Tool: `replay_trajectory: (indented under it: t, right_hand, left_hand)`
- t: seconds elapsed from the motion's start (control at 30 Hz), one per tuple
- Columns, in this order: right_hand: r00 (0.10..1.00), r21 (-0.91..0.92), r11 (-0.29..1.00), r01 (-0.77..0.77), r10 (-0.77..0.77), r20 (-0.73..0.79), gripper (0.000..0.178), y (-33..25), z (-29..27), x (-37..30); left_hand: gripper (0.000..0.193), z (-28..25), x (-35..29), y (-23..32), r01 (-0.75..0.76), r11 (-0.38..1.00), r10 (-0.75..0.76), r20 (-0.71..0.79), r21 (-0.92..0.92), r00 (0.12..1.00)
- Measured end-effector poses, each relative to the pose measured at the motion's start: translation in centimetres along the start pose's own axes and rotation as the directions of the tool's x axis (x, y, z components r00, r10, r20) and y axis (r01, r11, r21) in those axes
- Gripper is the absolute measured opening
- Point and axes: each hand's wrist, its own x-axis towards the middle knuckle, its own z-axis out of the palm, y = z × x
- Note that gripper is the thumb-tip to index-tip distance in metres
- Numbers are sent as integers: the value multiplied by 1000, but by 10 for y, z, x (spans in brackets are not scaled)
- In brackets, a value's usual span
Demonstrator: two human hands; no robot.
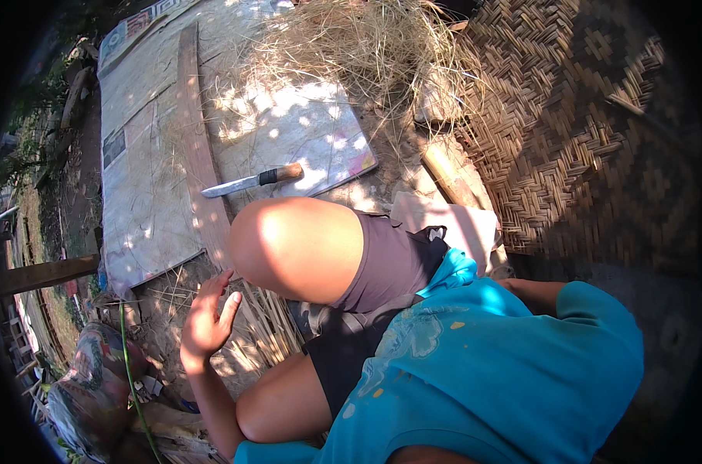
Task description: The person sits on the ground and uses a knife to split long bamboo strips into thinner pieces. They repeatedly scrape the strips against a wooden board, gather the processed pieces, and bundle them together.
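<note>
My left hand (209, 319) is raised beside my bent knee, with its thumb apart from the fingers and nothing visible in it. Thin pale split sticks (269, 321) lie on the ground close to that hand, partly covered by my legs. A knife (250, 181) with a wooden handle and a dark wrap rests beyond my knee, its blade tip over a long wooden plank (190, 100). My right arm (536, 295) bends back beside my blue shirt, and its hand is hidden.
A worn pale sheet (146, 193) lies under the plank. Dry grass (366, 46) is heaped at the far side. To the right is a woven bamboo panel (552, 147), with a bamboo pole (449, 176) beside it. A green stem (128, 363) and patterned cloth (95, 379) are at lower left.
</note>
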Motion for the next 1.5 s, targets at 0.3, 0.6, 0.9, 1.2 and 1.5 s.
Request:
replay_trajectory:
  t: [0.3,0.6,0.9,1.2,1.5]
  right_hand:
    - [997,-95,993,-66,62,-41,51,-31,-2,32]
    - [991,-179,977,-112,98,-89,48,-51,-28,42]
    - [971,-470,856,-215,136,-198,47,-172,-83,74]
    - [975,-857,469,-213,39,-221,46,-316,-103,150]
    - [953,-951,-96,-294,-105,-284,46,-544,-120,145]
  left_hand:
    - [42,-4,1,-1,-56,998,56,5,-15,998]
    - [43,2,3,3,-38,999,39,13,-32,999]
    - [50,-34,-32,-29,133,988,-118,-162,84,980]
    - [55,-67,-170,15,216,973,-186,-818,-77,544]
    - [39,277,-319,7,242,448,-672,-502,-861,-544]
